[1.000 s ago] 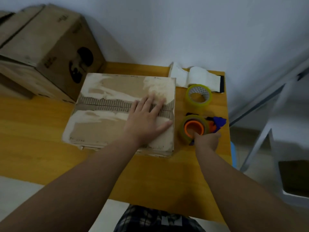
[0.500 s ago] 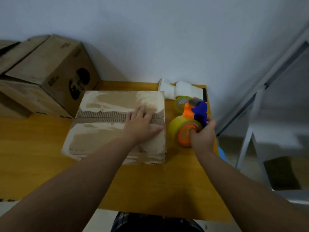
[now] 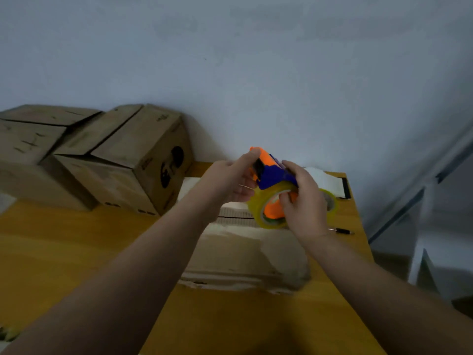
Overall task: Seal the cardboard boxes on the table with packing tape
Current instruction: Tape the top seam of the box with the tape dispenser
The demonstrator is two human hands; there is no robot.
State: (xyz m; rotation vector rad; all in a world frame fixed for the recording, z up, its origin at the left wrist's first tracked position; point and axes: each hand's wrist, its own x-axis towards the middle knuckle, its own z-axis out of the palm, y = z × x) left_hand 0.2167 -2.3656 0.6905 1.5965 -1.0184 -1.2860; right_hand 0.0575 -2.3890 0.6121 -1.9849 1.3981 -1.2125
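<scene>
1. Likely a small packing corner of a home or stockroom — the blur leaves it unsure.
2. Bare painted wall [image 3: 256, 60], plain wooden table [image 3: 76, 252].
3. Worn cardboard boxes [image 3: 122, 160] stacked at the wall — a tape dispenser [image 3: 273, 175] too.

No legible text is showing anywhere. The big cardboard box [image 3: 122, 160] sitting at the far left edge of the table [image 3: 64, 252] is carrying a black round printed mark [image 3: 172, 167] and small dark print on its side face, all too blurred to read. The left box [image 3: 28, 142] is showing dark scribbles, also unreadable.
</scene>
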